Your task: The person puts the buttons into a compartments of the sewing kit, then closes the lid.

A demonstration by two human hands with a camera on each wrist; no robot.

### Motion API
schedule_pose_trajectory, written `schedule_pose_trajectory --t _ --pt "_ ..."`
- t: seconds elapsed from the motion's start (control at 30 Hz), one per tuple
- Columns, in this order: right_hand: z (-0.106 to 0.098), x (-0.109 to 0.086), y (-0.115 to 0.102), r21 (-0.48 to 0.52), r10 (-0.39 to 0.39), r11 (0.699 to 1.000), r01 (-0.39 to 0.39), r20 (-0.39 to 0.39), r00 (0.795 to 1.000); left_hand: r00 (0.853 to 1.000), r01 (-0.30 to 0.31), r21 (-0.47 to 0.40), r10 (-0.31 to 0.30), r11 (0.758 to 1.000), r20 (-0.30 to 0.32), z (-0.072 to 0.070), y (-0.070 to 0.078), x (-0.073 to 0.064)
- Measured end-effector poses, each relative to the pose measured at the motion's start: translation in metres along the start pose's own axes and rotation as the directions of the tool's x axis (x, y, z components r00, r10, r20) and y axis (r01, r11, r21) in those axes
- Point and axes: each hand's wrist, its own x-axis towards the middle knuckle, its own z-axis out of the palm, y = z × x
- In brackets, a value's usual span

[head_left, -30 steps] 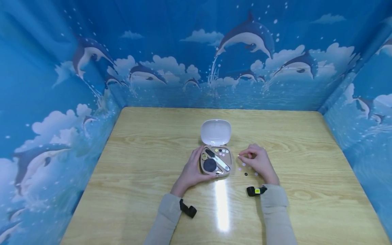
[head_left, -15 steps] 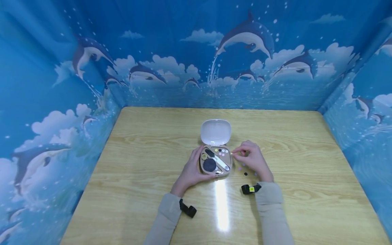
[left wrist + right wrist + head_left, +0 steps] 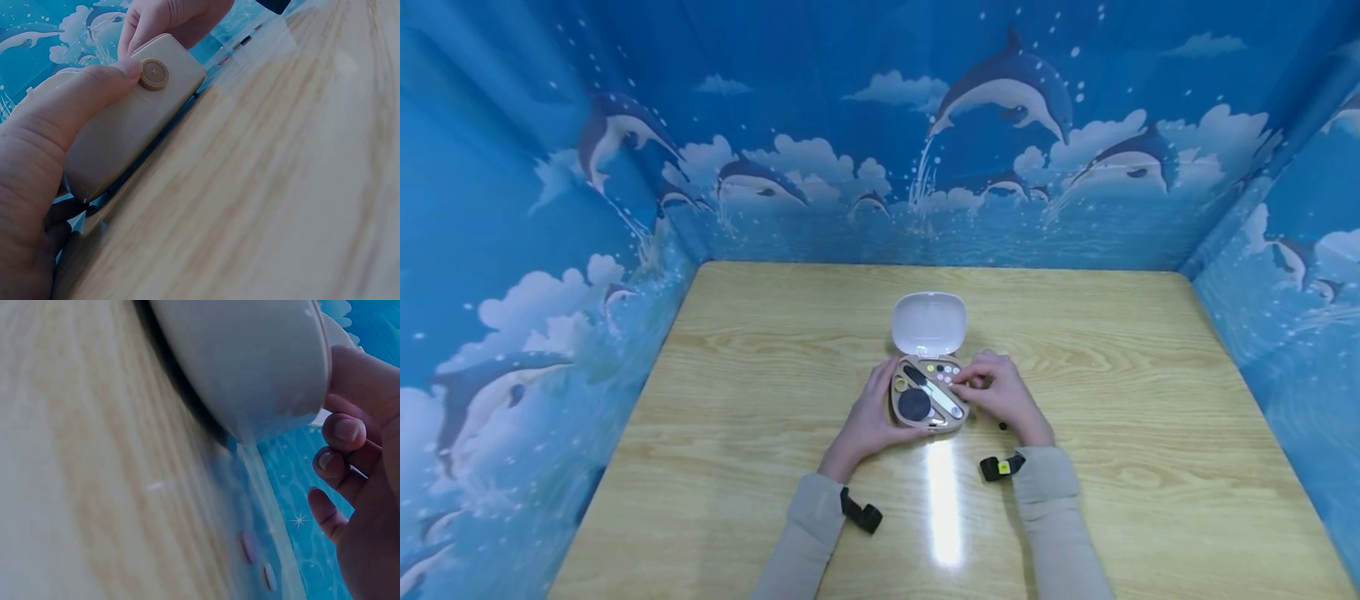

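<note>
An open beige sewing box (image 3: 964, 417) stands on the table, its whitish lid (image 3: 929, 323) tipped back. My left hand (image 3: 870, 414) holds the box by its left side and front; in the left wrist view the thumb (image 3: 94, 94) touches the front beside a round brown clasp (image 3: 154, 74). My right hand (image 3: 1006, 396) reaches over the right rim, thumb and forefinger pinching a small pale button above the button compartment, where several buttons (image 3: 942, 378) lie. The button is mostly hidden by the fingertips. Also inside are a black-and-white tool (image 3: 942, 398), a dark disc (image 3: 914, 405) and a gold ring-like piece (image 3: 900, 384).
Right of the box a black button (image 3: 1003, 426) lies on the wooden table (image 3: 760, 350). Pink (image 3: 248, 547) and white (image 3: 269, 576) buttons show there in the right wrist view. A dolphin-print curtain (image 3: 820, 167) surrounds the table's back and sides.
My right hand has moved left from the loose buttons, carrying a small pale button over the box's right rim to the button compartment. My left hand and the box have stayed still.
</note>
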Motion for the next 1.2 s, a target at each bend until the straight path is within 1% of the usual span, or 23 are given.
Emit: schedule_pose_trajectory --t 0.1,0.13,0.23,0.33,0.37,0.63,0.77,0.87,1.0,1.2 --pt "0.0017 0.0003 0.0002 0.003 -0.036 0.999 0.036 -0.002 0.999 1.000 0.001 -0.006 -0.001 1.000 0.003 -0.0002 0.0006 0.0001" --pt "0.0011 -0.0003 -0.0050 -0.002 -0.050 0.999 0.050 -0.003 0.999 1.000 0.005 -0.008 -0.005 1.000 0.005 -0.0002 0.0008 0.0002" --pt "0.0020 0.0003 -0.0038 -0.011 -0.107 0.994 0.107 -0.006 0.994 1.000 0.011 -0.011 -0.011 1.000 0.007 0.0000 0.0002 0.0004" --pt "0.0025 0.0011 -0.0022 -0.024 -0.140 0.990 0.140 -0.010 0.990 1.000 0.005 -0.008 -0.005 1.000 0.004 0.0004 -0.0003 0.0005" --pt "0.0038 0.0020 0.0034 -0.028 -0.147 0.989 0.146 -0.012 0.989 1.000 0.002 -0.008 -0.002 1.000 0.002 0.0006 -0.0006 0.0004" --pt "0.0063 0.0031 0.0035 -0.083 -0.150 0.986 0.147 -0.034 0.988 1.000 -0.006 -0.008 0.006 1.000 -0.006 0.0009 -0.0011 0.0002" --pt "0.0072 0.0033 0.0019 -0.091 -0.155 0.984 0.150 -0.041 0.987 1.000 -0.017 0.013 0.017 1.000 -0.011 0.0017 -0.0028 0.0007" --pt "0.0075 0.0033 -0.0001 -0.082 -0.143 0.987 0.139 -0.043 0.989 1.000 -0.025 0.025 0.025 0.999 -0.015 0.0022 -0.0041 0.0011" --pt "0.0079 0.0030 -0.0015 -0.078 -0.126 0.989 0.123 -0.045 0.991 1.000 -0.018 0.014 0.018 1.000 -0.013 0.0023 -0.0040 0.0009" --pt "0.0082 0.0031 -0.0017 -0.063 -0.140 0.989 0.137 -0.051 0.989 1.000 -0.008 0.013 0.008 1.000 -0.005 0.0016 -0.0025 0.0007"
